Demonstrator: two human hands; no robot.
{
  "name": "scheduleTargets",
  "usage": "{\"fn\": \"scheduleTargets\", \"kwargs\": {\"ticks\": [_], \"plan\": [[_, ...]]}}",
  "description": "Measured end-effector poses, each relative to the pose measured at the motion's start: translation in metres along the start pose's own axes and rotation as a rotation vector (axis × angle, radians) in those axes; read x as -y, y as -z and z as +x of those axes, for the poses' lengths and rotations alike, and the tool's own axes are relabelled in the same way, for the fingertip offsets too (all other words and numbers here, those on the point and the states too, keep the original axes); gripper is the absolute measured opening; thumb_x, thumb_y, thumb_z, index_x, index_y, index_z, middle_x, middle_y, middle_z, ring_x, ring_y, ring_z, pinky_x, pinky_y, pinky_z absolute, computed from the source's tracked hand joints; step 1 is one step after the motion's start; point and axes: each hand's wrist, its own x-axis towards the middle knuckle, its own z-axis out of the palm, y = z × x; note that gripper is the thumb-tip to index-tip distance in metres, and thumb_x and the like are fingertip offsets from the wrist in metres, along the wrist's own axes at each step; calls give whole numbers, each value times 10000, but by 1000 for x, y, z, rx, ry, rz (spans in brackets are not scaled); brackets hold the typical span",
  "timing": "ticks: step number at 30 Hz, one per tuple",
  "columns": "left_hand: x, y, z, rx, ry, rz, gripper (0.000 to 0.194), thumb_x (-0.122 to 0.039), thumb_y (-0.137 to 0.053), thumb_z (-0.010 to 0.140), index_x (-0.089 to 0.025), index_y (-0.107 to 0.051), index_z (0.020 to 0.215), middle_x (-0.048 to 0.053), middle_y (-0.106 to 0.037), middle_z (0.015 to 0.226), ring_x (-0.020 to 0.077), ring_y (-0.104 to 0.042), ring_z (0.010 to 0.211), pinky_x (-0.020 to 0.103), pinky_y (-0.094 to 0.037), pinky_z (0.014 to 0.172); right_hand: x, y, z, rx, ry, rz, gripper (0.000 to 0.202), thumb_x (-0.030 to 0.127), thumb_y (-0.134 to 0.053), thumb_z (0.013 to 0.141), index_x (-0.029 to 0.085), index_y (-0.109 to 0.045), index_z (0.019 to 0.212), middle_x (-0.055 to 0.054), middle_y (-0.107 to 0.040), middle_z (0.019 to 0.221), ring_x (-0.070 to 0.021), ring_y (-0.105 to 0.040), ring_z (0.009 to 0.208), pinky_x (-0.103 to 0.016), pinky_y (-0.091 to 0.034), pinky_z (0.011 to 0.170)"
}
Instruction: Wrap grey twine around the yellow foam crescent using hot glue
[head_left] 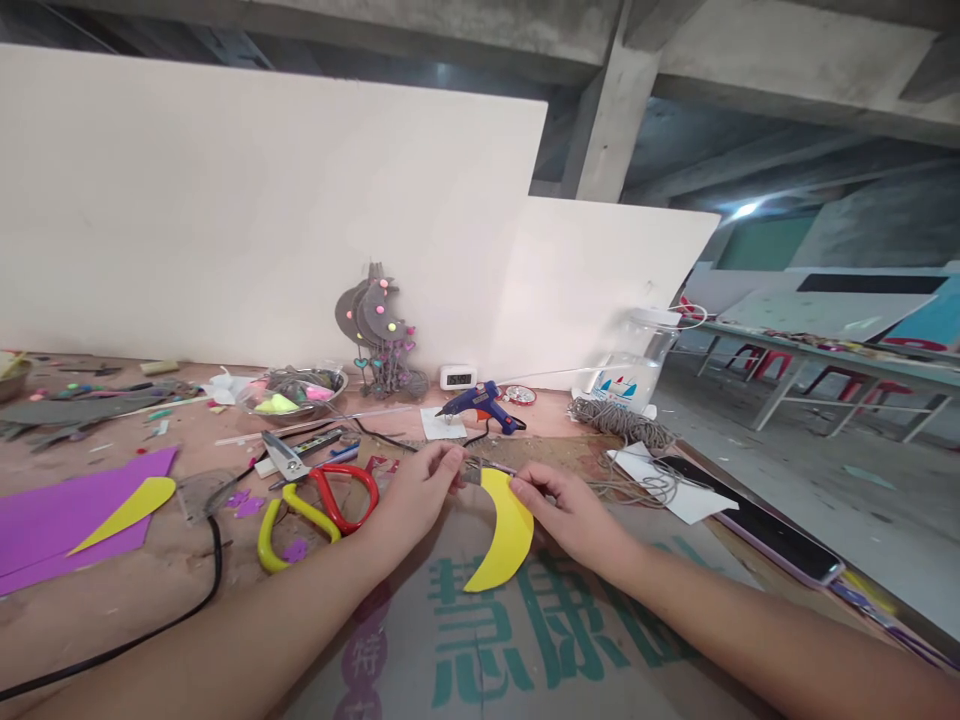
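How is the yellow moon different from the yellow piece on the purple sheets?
The yellow moon is held in the right hand; the yellow piece lies on the purple sheets. The moon curves deeply inward; the piece looks like a slim teardrop. Both are yellow and taper to a point.

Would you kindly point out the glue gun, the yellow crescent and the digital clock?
Glue gun (484, 403): head view, blue body.
Yellow crescent (515, 530): head view, middle.
Digital clock (458, 379): head view, display.

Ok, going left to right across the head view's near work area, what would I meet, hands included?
Purple sheets, scissors, left hand, yellow crescent, right hand, phone.
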Motion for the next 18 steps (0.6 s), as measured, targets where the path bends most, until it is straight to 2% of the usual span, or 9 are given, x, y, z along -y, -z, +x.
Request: {"fn": "scheduleTargets", "kwargs": {"ticks": [3, 5, 11, 18], "plan": [[4, 0, 5, -131, 10, -158, 330, -511, -462, 773, -182, -480, 761, -32, -515, 609, 126, -520, 587, 245, -410, 598, 2, 1, -1, -12, 6, -7, 337, 421, -386, 877, 175, -492, 672, 19, -461, 611, -115, -438, 585, -222, -339, 534], [5, 2, 6, -165, 22, -191, 321, -499, -474, 770, -185, -440, 710, -42, -483, 585, 118, -497, 572, 242, -395, 593, 3, 1, -1, -21, 12, -12, 332, 416, -391, 875, 175, -490, 668, 18, -459, 611, -117, -439, 591, -223, -340, 539], [6, 3, 5, -113, -28, -138, 291, -457, -477, 788, -187, -438, 686, -52, -488, 550, 109, -477, 552, 237, -372, 581, 4, 1, -1, -28, 10, -35, 323, 404, -376, 883, 173, -516, 706, 14, -483, 637, -121, -455, 615, -230, -349, 564], [10, 1, 8, -59, 11, -195, 214, -350, -585, 710, -157, -497, 741, -5, -576, 653, 128, -551, 623, 257, -421, 626, 0, 0, 0, -33, 2, -27, 317, 403, -382, 881, 172, -504, 702, 17, -469, 636, -117, -438, 609, -227, -339, 557]]}}
